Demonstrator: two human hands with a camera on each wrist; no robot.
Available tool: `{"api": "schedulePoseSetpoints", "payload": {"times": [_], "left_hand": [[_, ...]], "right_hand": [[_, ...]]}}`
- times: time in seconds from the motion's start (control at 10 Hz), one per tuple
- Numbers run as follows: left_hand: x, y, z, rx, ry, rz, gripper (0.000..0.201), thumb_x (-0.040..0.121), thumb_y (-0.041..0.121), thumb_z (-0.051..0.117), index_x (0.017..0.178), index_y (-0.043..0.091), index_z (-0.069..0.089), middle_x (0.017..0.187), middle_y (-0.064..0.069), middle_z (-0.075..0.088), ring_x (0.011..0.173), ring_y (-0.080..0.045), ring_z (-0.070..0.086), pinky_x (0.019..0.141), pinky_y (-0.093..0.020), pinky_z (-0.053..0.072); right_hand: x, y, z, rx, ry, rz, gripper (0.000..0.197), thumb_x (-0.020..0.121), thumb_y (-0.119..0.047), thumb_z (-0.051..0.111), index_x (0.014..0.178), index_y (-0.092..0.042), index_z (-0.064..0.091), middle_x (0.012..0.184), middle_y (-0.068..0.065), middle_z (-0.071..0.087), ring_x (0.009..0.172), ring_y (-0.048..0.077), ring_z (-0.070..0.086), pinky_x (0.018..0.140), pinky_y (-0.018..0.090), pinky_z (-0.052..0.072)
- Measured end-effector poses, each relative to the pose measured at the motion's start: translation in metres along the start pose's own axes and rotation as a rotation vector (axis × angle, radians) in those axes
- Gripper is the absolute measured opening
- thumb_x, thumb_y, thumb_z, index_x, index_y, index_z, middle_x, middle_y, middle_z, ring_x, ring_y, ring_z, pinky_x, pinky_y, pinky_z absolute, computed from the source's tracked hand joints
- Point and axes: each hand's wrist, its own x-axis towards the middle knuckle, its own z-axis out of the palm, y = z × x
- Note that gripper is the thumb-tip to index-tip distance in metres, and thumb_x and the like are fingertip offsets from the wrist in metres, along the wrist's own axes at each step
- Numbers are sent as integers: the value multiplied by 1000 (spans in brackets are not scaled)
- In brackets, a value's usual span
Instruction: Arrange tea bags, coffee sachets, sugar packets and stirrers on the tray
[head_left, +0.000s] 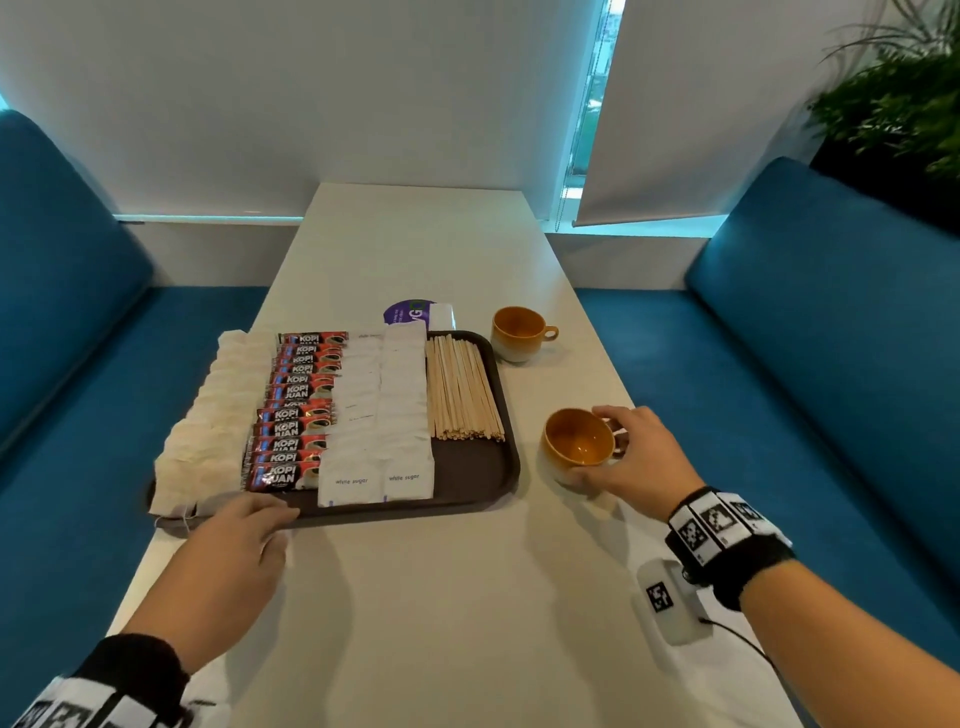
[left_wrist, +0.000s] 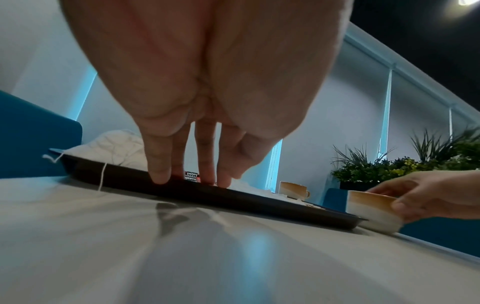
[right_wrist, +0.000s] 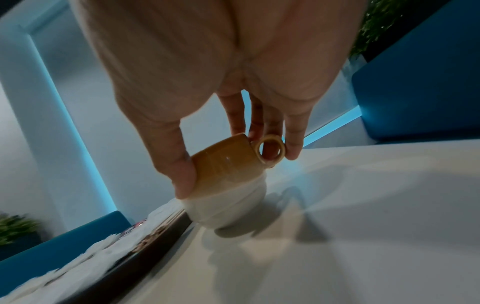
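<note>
Table (head_left: 415, 597): right hand (head_left: 641, 457) grips tilted cup (head_left: 576, 441).

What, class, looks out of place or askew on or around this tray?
The tea bags spill over the tray's left edge, and a string dangles onto the table. The cup in the right hand is tilted, standing off the tray. Coffee sachets, sugar packets and stirrers lie in neat rows.
</note>
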Motion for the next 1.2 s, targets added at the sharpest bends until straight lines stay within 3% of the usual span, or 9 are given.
{"api": "schedulePoseSetpoints", "payload": {"times": [0.3, 0.4, 0.9, 1.1, 1.2], "left_hand": [[1, -4, -2, 10, -17, 18, 30, 97, 23, 64, 126, 27, 68, 125, 16, 52, 116, -4, 44, 96, -21, 37], [0, -2, -6, -3, -17, 27, 29, 96, 24, 66, 124, 28, 70, 124, 17, 53, 115, -4, 45, 95, -21, 36], [-3, 3, -12, 13, -62, 29, 35, 98, 23, 63, 132, 30, 63, 127, 21, 46, 119, 1, 37, 98, -16, 32], [-4, 0, -13, -22, -89, 31, 37, 97, 24, 65, 132, 32, 61, 129, 21, 46, 120, 1, 39, 98, -15, 30], [-9, -2, -17, -73, -82, 2, 42, 96, 26, 66, 135, 38, 56, 135, 20, 49, 120, -1, 45, 95, -17, 36]], "right_hand": [[87, -17, 8, 47, 56, -2, 95, 61, -32, 97, 143, -19, 51, 133, 1, 60, 116, 18, 58, 101, 35, 50], [99, -22, 14, 75, 70, -6, 90, 65, -30, 95, 143, -19, 51, 135, 2, 61, 118, 18, 58, 101, 36, 49], [118, -43, 20, 82, 57, -17, 83, 70, -30, 93, 142, -18, 52, 137, 4, 62, 123, 22, 57, 101, 40, 49], [113, -46, 15, 93, 57, -11, 87, 71, -30, 93, 145, -18, 49, 143, 5, 57, 128, 24, 54, 99, 39, 47], [100, -44, 11, 85, 100, -15, 85, 70, -31, 93, 144, -22, 50, 143, 4, 54, 129, 24, 51, 101, 41, 45]]}}
